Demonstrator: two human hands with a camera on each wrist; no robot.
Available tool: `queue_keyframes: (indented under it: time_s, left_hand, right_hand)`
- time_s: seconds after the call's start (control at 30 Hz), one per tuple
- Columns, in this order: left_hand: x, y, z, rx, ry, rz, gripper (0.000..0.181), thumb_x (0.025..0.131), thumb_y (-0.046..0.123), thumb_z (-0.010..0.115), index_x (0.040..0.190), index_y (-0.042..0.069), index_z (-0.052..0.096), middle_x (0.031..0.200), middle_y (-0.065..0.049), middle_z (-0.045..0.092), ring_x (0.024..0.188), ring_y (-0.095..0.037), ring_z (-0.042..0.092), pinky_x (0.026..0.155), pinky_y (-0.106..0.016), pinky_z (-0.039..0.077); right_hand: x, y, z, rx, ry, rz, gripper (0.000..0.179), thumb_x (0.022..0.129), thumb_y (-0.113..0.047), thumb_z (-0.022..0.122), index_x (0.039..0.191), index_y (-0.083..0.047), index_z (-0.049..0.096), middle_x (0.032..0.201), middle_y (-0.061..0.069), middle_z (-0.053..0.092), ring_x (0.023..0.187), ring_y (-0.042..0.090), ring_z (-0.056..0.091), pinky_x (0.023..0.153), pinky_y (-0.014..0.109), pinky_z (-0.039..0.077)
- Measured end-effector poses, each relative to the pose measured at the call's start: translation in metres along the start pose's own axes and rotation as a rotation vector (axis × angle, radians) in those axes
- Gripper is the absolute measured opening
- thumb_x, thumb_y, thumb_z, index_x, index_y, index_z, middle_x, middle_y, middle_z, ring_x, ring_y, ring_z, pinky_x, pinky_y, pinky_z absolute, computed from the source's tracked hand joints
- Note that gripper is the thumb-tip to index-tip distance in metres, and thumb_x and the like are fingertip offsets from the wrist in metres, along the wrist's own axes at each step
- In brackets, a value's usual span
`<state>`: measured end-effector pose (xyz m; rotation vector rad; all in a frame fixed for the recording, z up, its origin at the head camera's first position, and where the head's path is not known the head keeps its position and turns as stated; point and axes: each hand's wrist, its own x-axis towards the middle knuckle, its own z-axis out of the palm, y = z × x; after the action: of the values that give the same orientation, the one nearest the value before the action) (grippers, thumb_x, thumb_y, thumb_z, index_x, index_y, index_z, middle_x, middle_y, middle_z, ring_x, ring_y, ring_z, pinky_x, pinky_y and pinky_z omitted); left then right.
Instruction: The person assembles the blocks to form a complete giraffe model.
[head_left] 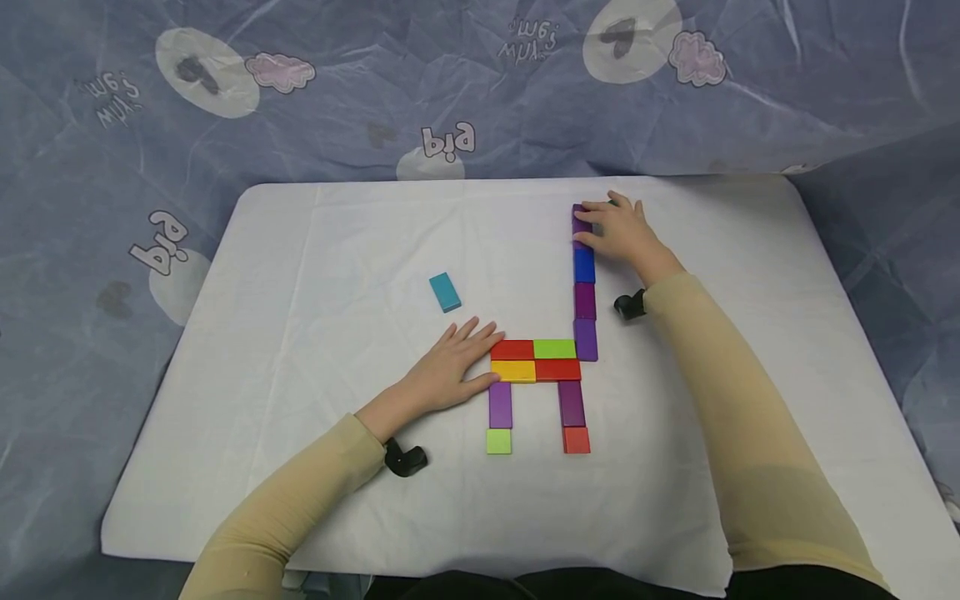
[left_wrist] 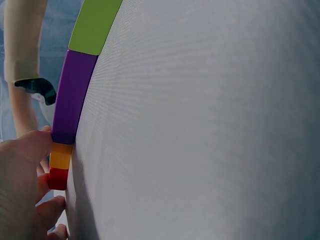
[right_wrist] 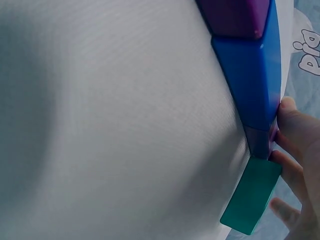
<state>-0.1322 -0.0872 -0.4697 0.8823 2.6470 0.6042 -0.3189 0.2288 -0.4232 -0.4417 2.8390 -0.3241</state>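
My left hand [head_left: 448,371] lies flat with its fingers spread, the tips at the left ends of a red block [head_left: 516,350] and a yellow block [head_left: 517,372]. My right hand [head_left: 622,233] reaches over the far end of an upright column of blocks. Its thumb and index fingertip touch the end purple block [head_left: 578,223], while the other fingers stay spread. Beside that end, a green block [right_wrist: 251,196] lies at an angle near these fingers, mostly hidden by the hand in the head view. A blue block [head_left: 584,266] follows the purple one in the column.
Two more purple blocks [head_left: 586,340] continue the column to a lime green block [head_left: 555,349] and a second red block [head_left: 558,370]. Below are two legs, including a purple block [head_left: 500,406]. A teal block [head_left: 446,292] lies apart on the white tabletop [head_left: 360,250].
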Motion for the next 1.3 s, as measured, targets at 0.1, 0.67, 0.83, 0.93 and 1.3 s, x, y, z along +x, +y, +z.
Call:
queue_keyframes:
  time_s: [0.1,0.67,0.83,0.93,1.3]
  left_hand:
    - [0.0,-0.001,0.0,-0.002,0.005,0.004,0.069,0.097,0.049,0.052,0.157,0.023,0.028,0.163,0.0,0.026,0.154,-0.024,0.013,0.125,-0.048,0.006]
    - [0.0,-0.001,0.0,0.002,-0.01,-0.002,0.07,0.097,0.05,0.051,0.157,0.024,0.027,0.164,0.002,0.024,0.154,-0.023,0.012,0.126,-0.047,0.006]
    - [0.0,-0.001,0.002,-0.005,-0.007,-0.001,0.07,0.097,0.05,0.052,0.157,0.024,0.027,0.164,0.001,0.025,0.154,-0.023,0.012,0.126,-0.048,0.006]
    - [0.0,-0.001,0.004,-0.008,0.0,0.003,0.07,0.097,0.05,0.052,0.157,0.024,0.028,0.164,0.001,0.025,0.154,-0.024,0.012,0.126,-0.048,0.006]
    - [0.0,0.0,0.0,0.002,-0.003,0.006,0.069,0.098,0.049,0.051,0.157,0.024,0.027,0.164,0.001,0.024,0.154,-0.024,0.012,0.126,-0.048,0.006]
  right_hand:
    - [0.0,-0.001,-0.001,-0.011,-0.012,0.0,0.056,0.1,-0.037,0.054,0.149,-0.011,0.043,0.16,0.013,0.03,0.15,0.046,0.004,0.113,0.076,0.0]
    - [0.001,-0.001,0.001,0.041,0.062,-0.042,0.055,0.098,-0.031,0.059,0.145,-0.004,0.048,0.154,0.021,0.039,0.149,0.048,0.014,0.113,0.076,0.007]
    - [0.009,-0.003,0.004,0.038,0.017,-0.031,0.061,0.096,-0.037,0.059,0.147,-0.005,0.045,0.157,0.02,0.034,0.149,0.048,0.01,0.113,0.075,0.004]
    - [0.013,-0.003,0.006,0.021,-0.011,-0.008,0.062,0.097,-0.04,0.058,0.148,-0.007,0.044,0.159,0.018,0.031,0.15,0.047,0.007,0.114,0.074,0.002]
    - [0.013,-0.002,0.006,0.016,-0.003,-0.005,0.063,0.097,-0.042,0.058,0.148,-0.008,0.044,0.159,0.017,0.031,0.151,0.046,0.006,0.113,0.075,0.003]
